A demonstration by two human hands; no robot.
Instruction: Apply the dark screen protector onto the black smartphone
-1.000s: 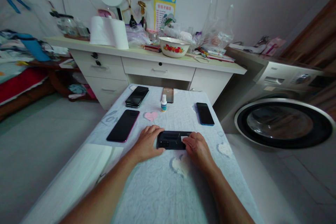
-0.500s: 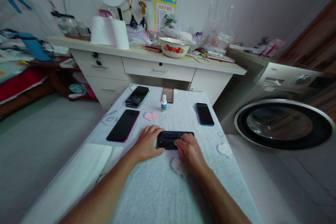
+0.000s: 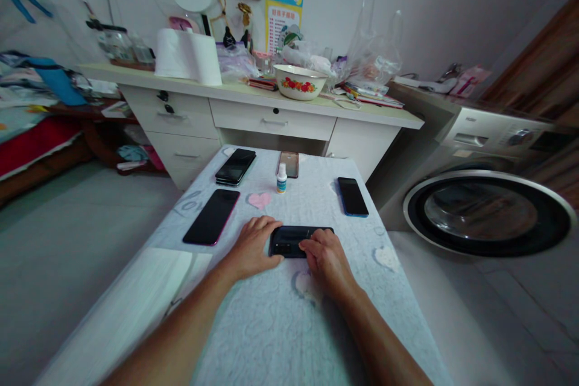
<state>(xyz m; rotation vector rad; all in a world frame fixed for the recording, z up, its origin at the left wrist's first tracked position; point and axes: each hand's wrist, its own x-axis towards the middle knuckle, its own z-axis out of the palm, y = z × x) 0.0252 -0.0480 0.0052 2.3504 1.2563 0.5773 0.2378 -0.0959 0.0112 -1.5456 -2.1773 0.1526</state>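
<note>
A dark phone (image 3: 289, 242) lies flat, lengthwise across the cloth-covered table (image 3: 253, 325), its camera block facing up. My left hand (image 3: 257, 247) grips its left end, thumb at the near edge and fingers at the far edge. Over the right part of the phone is my right hand (image 3: 323, 256), its fingers bent and pressed together on the back surface. Whether those fingertips pinch something small cannot be made out. Beyond the phone stands a small white spray bottle (image 3: 281, 180) with a blue and yellow label.
Phones lie around: a pink-edged one (image 3: 211, 217) at left, a stack (image 3: 236, 166) behind it, a blue-edged one (image 3: 353, 196) at right. A phone case (image 3: 289, 164) lies at the far edge. Behind are a desk (image 3: 266, 123) and a washing machine (image 3: 493, 132).
</note>
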